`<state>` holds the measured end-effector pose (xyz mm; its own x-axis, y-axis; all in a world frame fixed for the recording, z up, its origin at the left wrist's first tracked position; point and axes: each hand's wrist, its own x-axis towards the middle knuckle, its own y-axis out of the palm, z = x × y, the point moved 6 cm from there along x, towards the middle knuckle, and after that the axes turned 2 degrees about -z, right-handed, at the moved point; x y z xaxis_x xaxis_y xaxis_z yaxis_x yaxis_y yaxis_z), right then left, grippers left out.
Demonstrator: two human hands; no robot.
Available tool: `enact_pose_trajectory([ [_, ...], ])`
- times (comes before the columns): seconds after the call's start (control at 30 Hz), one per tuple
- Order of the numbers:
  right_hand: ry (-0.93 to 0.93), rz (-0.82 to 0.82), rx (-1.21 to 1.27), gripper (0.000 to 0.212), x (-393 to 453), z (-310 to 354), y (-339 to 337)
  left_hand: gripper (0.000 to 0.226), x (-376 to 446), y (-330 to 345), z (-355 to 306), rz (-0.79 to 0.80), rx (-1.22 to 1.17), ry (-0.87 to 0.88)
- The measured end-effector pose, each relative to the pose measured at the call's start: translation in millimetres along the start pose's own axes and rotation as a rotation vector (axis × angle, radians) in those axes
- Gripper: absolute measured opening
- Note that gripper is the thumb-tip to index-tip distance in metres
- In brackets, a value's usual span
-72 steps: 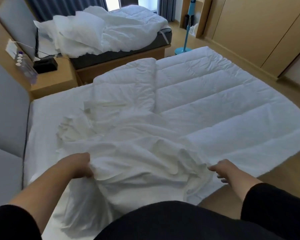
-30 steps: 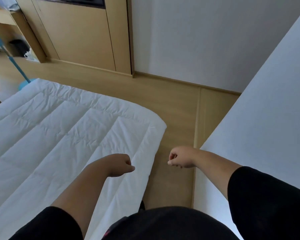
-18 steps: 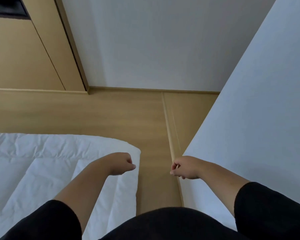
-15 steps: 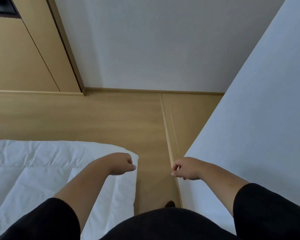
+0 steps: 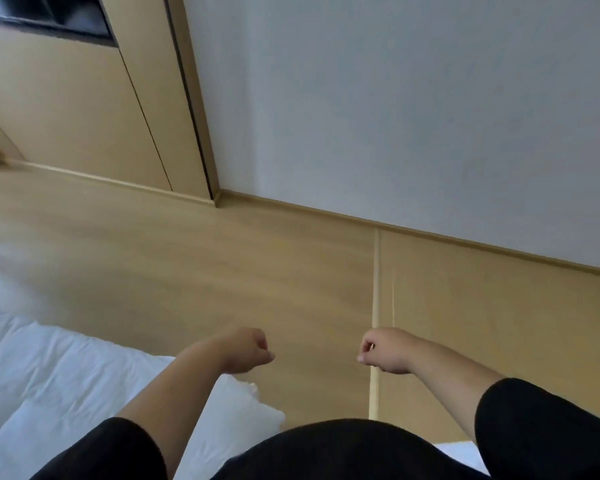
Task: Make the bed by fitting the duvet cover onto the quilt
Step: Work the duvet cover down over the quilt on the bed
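- Since the earlier frames the view has swung away from the bed and then a little back toward the left: the wooden cabinet (image 5: 66,109) fills more of the upper left, the grey wall (image 5: 413,109) the upper right, and the duvet cover bundle once gripped in both hands is out of view.
- Quilt (image 5: 49,375): only its white corner shows, at the lower left of the frame, lying flat with its tip near the lower centre, just beside the person's dark clothing.
- Left hand (image 5: 246,351) hangs over the floor (image 5: 257,271) just beyond the quilt corner, fingers curled into a loose fist with nothing in it.
- Right hand (image 5: 385,351) hangs level with it at centre right, apart from the left, fingers likewise curled and holding nothing.
- Judged step: walking round the bed to a new working position, most likely toward a quilt corner; the fitting itself looks barely begun.
- To do it well:
  - stop where the corner is within easy reach of both hands;
  - find the matching cover corner before grabbing, so cover and quilt line up;
  - pinch both layers together firmly at the tip;
  - keep the quilt flat, since dragging it would pull the corner off the bed edge.
- Risk: the quilt corner lies near the edge and could slip to the floor.
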<state>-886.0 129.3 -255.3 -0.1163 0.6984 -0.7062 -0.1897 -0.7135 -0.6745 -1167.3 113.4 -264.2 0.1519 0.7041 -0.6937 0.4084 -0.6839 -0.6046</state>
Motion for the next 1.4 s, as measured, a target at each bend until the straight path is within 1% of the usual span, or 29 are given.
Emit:
enact_pose_trajectory([
  [0.1,-0.049,-0.002,-0.031,0.022,51.4,31.2,-44.1,0.031,25.9,-34.4,12.5,0.002,-0.053,-0.044],
  [0.2,-0.1,0.033,-0.071,0.021,103.8,67.9,-73.8,0.037,61.6,-71.0,32.0,0.008,-0.035,-0.079],
  [0.3,-0.129,0.062,-0.107,0.022,151.9,101.6,-102.6,0.042,101.4,-118.8,49.3,-0.028,-0.057,-0.092],
  [0.4,-0.135,0.046,-0.112,0.022,190.4,133.1,-142.5,0.042,128.8,-173.0,64.4,-0.068,-0.071,-0.098],
  [0.53,-0.158,-0.006,-0.098,0.018,235.7,176.9,-199.7,0.041,154.8,-245.5,88.7,-0.11,-0.061,-0.151],
  [0.67,-0.207,0.02,-0.142,0.017,289.5,225.9,-236.3,0.042,182.4,-296.0,115.2,-0.147,-0.097,-0.199],
  [0.77,-0.266,0.054,-0.2,0.017,338.9,271.6,-257.7,0.042,201.7,-323.6,140.8,-0.145,-0.123,-0.253],
  [0.83,-0.318,0.084,-0.24,0.019,372.9,309.9,-272.5,0.039,214.4,-346.4,163.4,-0.166,-0.158,-0.293],
  [0.93,-0.436,0.089,-0.286,0.023,421.0,376.0,-306.3,0.03,225.7,-398.6,196.5,-0.299,-0.223,-0.366],
  [1.0,-0.514,0.076,-0.317,0.024,451.2,422.5,-334.1,0.028,221.3,-433.1,217.7,-0.397,-0.291,-0.455],
  [1.13,-0.634,0.091,-0.492,0.026,493.7,520.4,-373.1,0.027,200.1,-478.7,260.4,-0.525,-0.372,-0.638],
  [1.23,-0.75,0.131,-0.617,0.028,505.7,599.8,-376.3,0.024,178.5,-494.3,288.5,-0.639,-0.468,-0.744],
  [1.4,-0.929,0.18,-0.764,0.03,500.2,717.7,-350.3,0.026,138.7,-503.4,341.0,-0.667,-0.589,-0.885],
])
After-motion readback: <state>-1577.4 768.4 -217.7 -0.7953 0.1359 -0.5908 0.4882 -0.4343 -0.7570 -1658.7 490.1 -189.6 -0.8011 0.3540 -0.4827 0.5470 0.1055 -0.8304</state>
